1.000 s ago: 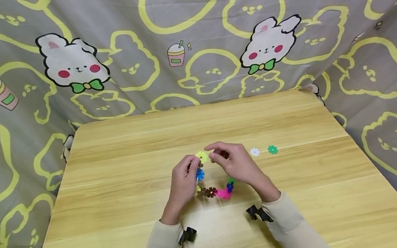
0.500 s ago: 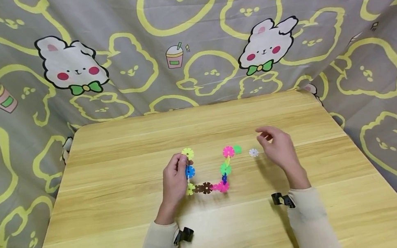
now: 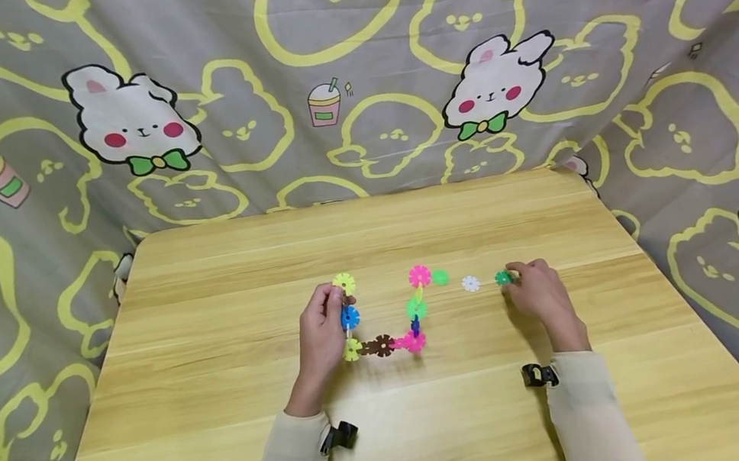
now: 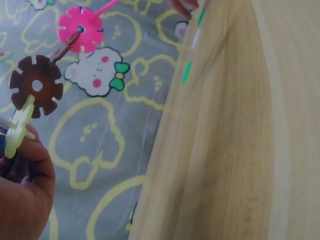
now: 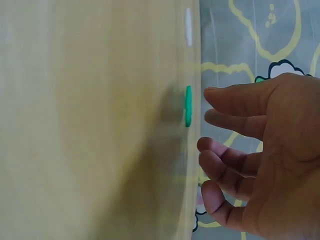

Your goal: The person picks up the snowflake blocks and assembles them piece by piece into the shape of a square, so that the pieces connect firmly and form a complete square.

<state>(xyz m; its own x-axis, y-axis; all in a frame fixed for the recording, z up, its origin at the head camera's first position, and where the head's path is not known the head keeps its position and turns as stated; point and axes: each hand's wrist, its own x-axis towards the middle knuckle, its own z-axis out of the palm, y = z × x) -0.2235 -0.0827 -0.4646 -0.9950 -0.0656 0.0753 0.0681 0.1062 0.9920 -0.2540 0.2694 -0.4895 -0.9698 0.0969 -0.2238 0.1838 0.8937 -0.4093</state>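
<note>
In the head view my left hand [image 3: 321,321] pinches the left side of a U-shaped chain of linked plastic snowflake discs, near its yellow disc [image 3: 344,284] and blue disc [image 3: 349,317]. Brown discs [image 3: 384,345] and a pink disc [image 3: 415,341] run along the bottom; another pink disc [image 3: 420,276] tops the right side. The left wrist view shows a pale yellow disc [image 4: 20,127] at my fingertips. My right hand [image 3: 545,295] is beside a loose dark green disc [image 3: 502,278]. In the right wrist view its loosely bent fingers stand apart from that green disc [image 5: 188,106].
A white disc [image 3: 471,283] and a bright green disc [image 3: 441,278] lie in a row left of the dark green one on the wooden table [image 3: 230,447]. Behind the table hangs a patterned grey curtain [image 3: 235,39].
My right hand has left the chain and moved right to the dark green disc. The left hand has shifted slightly left with the chain, whose right side now shows.
</note>
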